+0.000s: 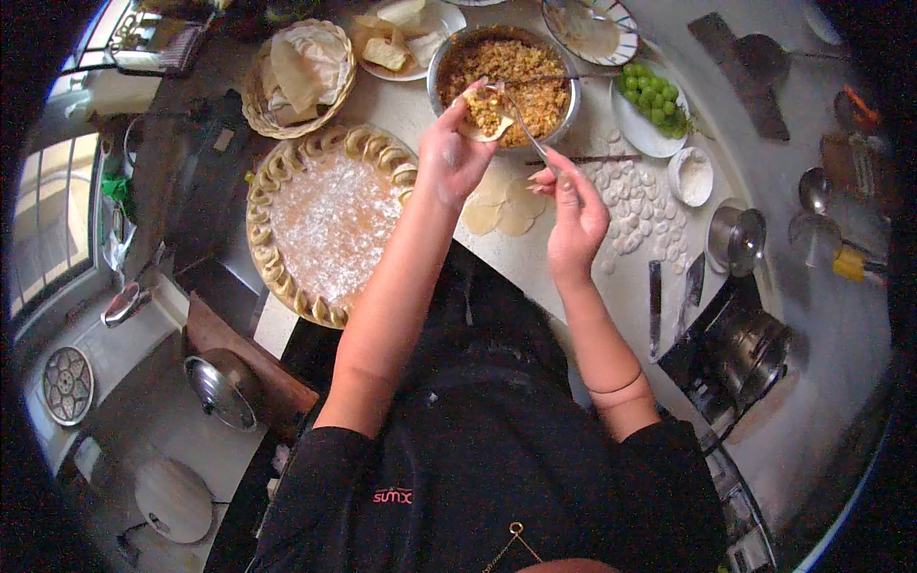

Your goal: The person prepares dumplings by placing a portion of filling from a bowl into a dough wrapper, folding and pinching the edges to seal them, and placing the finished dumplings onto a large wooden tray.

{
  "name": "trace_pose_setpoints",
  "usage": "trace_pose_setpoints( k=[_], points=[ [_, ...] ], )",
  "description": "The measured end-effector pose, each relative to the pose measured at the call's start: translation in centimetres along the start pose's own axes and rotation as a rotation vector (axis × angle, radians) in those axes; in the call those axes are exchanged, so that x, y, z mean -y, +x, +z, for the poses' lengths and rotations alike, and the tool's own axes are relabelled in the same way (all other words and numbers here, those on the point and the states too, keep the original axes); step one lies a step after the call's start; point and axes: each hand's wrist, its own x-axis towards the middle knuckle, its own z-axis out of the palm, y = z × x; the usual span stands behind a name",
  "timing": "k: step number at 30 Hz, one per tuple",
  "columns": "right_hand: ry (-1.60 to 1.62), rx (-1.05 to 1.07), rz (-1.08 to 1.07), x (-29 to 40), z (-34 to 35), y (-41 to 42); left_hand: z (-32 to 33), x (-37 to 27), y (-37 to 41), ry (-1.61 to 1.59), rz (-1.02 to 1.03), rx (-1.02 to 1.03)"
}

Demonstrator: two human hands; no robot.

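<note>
My left hand (458, 154) holds a round dough wrapper (503, 129) with chopped filling on it, over the near rim of a metal bowl (433, 86) of filling. Between the fingers of my right hand (573, 208) is the handle of a metal spoon (528, 132), its head at the filled wrapper. Chopsticks lie across the bowl. Flat dough wrappers (501, 208) overlap on the worktop below my hands. Many small floured dough pieces (637, 208) lie to their right. At the left, a round floured tray (329, 222) carries folded dumplings (269, 265) around its edge.
A wicker basket (251, 107) and a plate with food (451, 18) stand at the back left. Behind the bowl is a striped-rim plate (630, 50). Green grapes (653, 100), a small bowl of flour (692, 176), a metal pot (736, 238) and a dark-bladed tool (655, 308) are on the right.
</note>
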Motion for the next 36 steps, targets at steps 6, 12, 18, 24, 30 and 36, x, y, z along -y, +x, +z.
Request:
trace_pose_setpoints(
  k=[6,12,18,24,30,36],
  points=[
    [0.439,-0.095,0.236,-0.2,-1.0,1.8,-0.2,0.1,-0.7,0.0,0.018,-0.045],
    [-0.16,0.003,-0.051,-5.1,-1.4,5.0,-1.1,-1.8,-2.2,-0.027,0.036,0.072],
    [-0.935,0.28,0.021,-4.3,-1.3,4.8,0.3,-4.2,-6.4,0.093,0.058,0.104],
    [-0.83,0.166,-0.286,2.1,0.1,1.4,0.5,-5.4,-9.7,0.168,0.003,0.144],
    [-0.651,0.33,-0.412,8.4,4.2,-1.6,0.1,-3.7,-11.9,0.207,-0.103,0.159],
    [-0.768,0.321,-0.373,8.2,3.0,-4.0,0.2,-1.6,-14.4,0.319,-0.218,0.198]
  ],
)
